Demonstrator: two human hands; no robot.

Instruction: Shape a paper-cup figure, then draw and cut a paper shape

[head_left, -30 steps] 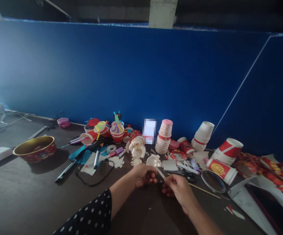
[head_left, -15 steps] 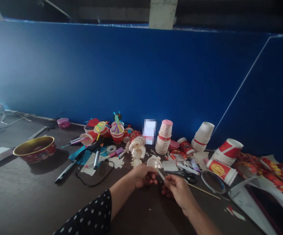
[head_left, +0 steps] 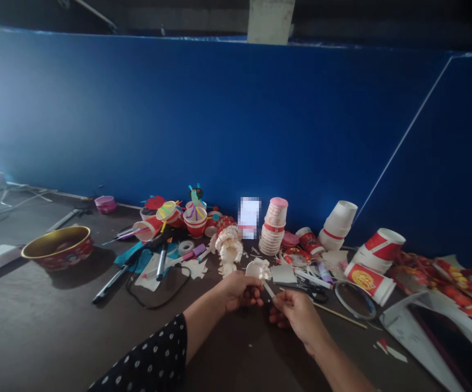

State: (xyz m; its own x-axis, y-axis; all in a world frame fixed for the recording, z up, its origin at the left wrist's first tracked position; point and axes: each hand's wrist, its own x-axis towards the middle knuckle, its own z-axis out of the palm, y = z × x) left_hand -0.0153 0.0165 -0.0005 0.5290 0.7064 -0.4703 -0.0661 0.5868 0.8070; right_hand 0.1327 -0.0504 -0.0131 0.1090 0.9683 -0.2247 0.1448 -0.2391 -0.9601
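Note:
My left hand [head_left: 240, 289] is closed, its fingers pinching a small white paper piece [head_left: 254, 269] with crumpled or curled white bits along its right side. My right hand [head_left: 293, 311] pinches the lower end of a narrow white paper strip [head_left: 269, 289]. The strip's upper end reaches the curled bits; whether it is joined to them I cannot tell. Just behind my left hand stands a cream figure [head_left: 229, 247] covered in curled paper pieces. A flat grey-white paper piece [head_left: 283, 274] and black-handled scissors [head_left: 319, 294] lie beyond my right hand.
Stacked paper cups [head_left: 274, 231] stand near the blue partition [head_left: 203, 120]. Decorated cups [head_left: 195, 223], pens, a tape roll [head_left: 185, 248] and paper scraps lie left. A red-gold bowl [head_left: 58, 253] sits far left. At right are a clear ring [head_left: 355, 300], a thin stick [head_left: 339, 315] and a dark phone [head_left: 450, 343].
The white strip in my right hand shifts very slightly against the curled bits. Both hands keep nearly the same place and grip.

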